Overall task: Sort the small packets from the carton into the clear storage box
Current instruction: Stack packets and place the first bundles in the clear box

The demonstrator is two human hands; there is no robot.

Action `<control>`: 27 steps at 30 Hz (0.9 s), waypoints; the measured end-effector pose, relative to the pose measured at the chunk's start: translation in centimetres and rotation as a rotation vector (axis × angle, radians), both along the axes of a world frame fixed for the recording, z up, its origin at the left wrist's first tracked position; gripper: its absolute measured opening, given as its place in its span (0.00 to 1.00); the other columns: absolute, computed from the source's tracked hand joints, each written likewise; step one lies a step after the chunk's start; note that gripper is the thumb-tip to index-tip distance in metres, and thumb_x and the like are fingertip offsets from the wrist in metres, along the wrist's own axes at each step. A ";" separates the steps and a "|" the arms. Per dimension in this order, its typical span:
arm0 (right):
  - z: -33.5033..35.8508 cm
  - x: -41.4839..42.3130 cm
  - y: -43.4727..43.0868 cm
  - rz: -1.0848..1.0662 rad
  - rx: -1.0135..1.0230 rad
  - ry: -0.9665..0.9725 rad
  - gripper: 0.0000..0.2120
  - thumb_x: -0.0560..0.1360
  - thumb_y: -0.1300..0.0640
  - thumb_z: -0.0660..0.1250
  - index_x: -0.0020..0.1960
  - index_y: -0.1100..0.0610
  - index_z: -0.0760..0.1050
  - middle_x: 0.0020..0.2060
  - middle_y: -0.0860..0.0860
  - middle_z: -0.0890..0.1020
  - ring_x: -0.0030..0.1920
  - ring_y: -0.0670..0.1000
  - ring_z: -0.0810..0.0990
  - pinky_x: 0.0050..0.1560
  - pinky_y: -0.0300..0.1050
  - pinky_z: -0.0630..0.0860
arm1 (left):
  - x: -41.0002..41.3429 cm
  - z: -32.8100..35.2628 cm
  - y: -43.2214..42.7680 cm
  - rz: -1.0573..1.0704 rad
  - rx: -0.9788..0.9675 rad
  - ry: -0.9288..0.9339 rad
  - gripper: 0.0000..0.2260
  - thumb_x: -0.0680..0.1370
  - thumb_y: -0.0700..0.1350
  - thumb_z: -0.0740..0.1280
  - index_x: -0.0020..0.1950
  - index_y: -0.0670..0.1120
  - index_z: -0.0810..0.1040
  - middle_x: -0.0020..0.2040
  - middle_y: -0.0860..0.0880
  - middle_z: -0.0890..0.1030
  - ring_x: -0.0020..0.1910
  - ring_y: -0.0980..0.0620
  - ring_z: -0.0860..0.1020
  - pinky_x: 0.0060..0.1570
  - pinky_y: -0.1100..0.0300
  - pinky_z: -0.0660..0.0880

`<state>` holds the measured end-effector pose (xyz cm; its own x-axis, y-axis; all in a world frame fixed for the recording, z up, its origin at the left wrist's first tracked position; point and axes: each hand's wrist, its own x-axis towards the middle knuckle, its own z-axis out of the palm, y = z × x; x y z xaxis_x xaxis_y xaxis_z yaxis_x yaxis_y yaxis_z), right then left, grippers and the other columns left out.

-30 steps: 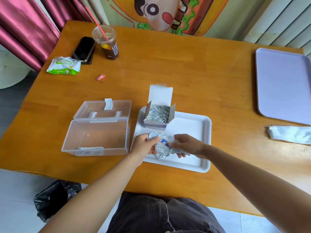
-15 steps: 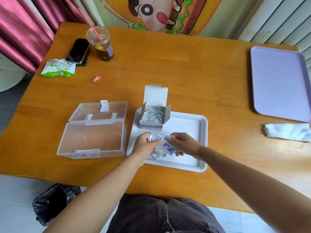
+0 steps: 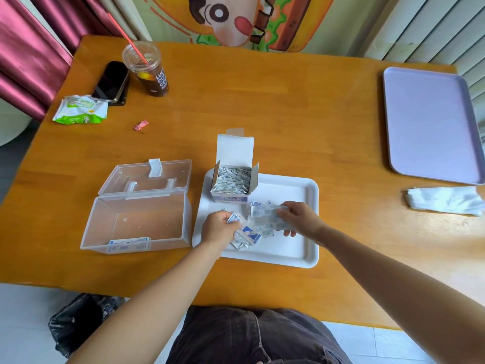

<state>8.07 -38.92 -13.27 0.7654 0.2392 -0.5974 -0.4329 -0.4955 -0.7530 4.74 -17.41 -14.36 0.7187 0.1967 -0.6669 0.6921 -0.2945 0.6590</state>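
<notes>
An open white carton [image 3: 231,179] full of small packets stands at the back left of a white tray [image 3: 296,248]. Over the tray, my left hand [image 3: 219,228] grips a bunch of blue-and-white packets [image 3: 245,233]. My right hand [image 3: 299,218] pinches a second bunch of packets [image 3: 265,211] just to the right. The clear storage box [image 3: 136,222] sits left of the tray with its lid folded back. A few packets [image 3: 128,244] lie against its front wall.
A lilac tray [image 3: 430,124] lies at the table's far right, with folded white plastic [image 3: 446,200] in front of it. At the back left are an iced drink cup [image 3: 149,69], a phone [image 3: 111,81], a green wipes pack [image 3: 80,110] and a pink wrapper [image 3: 141,125]. A black bag [image 3: 81,319] sits on the floor.
My hands have drawn apart, splitting the single bunch of packets into two. The left hand's share shifted left, the right hand's share lifted to the right.
</notes>
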 end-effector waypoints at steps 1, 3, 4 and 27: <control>-0.1 0.1 -0.1 0.017 -0.045 -0.017 0.09 0.80 0.57 0.60 0.44 0.58 0.76 0.34 0.55 0.81 0.30 0.51 0.78 0.30 0.42 0.72 | 0.1 0.2 -0.1 -0.044 0.065 -0.038 0.06 0.74 0.40 0.70 0.38 0.47 0.78 0.39 0.46 0.83 0.39 0.45 0.82 0.42 0.52 0.80; -0.3 0.1 -0.4 0.049 -0.133 -0.061 0.10 0.80 0.55 0.61 0.44 0.57 0.78 0.33 0.51 0.80 0.33 0.49 0.76 0.35 0.42 0.72 | 0.2 1.0 -0.5 -0.120 0.167 -0.105 0.07 0.75 0.42 0.69 0.37 0.47 0.78 0.32 0.51 0.79 0.33 0.52 0.77 0.33 0.61 0.71; -0.3 0.1 -0.4 0.044 -0.140 -0.072 0.10 0.80 0.55 0.62 0.45 0.57 0.78 0.34 0.50 0.80 0.34 0.48 0.75 0.37 0.43 0.72 | 0.2 1.3 -0.6 -0.143 0.194 -0.127 0.07 0.75 0.43 0.69 0.37 0.47 0.78 0.31 0.52 0.77 0.32 0.53 0.75 0.31 0.62 0.68; 0.6 1.1 -0.7 0.173 -0.286 -0.077 0.10 0.73 0.65 0.62 0.53 0.58 0.78 0.35 0.51 0.78 0.34 0.51 0.76 0.35 0.42 0.73 | 1.0 1.2 0.1 -0.193 0.159 -0.155 0.08 0.76 0.47 0.71 0.52 0.45 0.82 0.47 0.47 0.83 0.45 0.48 0.80 0.46 0.53 0.77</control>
